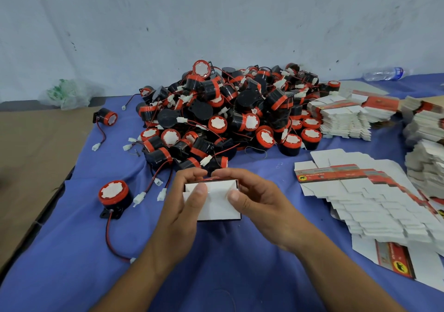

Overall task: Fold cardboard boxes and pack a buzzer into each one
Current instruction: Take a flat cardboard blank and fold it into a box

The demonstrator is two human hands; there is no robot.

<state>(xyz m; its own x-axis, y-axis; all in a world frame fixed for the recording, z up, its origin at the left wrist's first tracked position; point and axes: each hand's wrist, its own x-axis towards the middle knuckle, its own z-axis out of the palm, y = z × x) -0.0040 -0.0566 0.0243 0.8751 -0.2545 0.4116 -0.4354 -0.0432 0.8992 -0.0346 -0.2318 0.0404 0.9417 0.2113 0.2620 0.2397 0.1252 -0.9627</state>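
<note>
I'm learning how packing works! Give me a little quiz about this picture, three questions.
1. True or false: the left hand and the right hand both hold the small box.
2. Where do the flat boxes lie? A: right of the hands. B: left of the hands. C: on the wall.
3. Fill in: the cloth on the table is ____.
Key: 1 true; 2 A; 3 blue.
</note>
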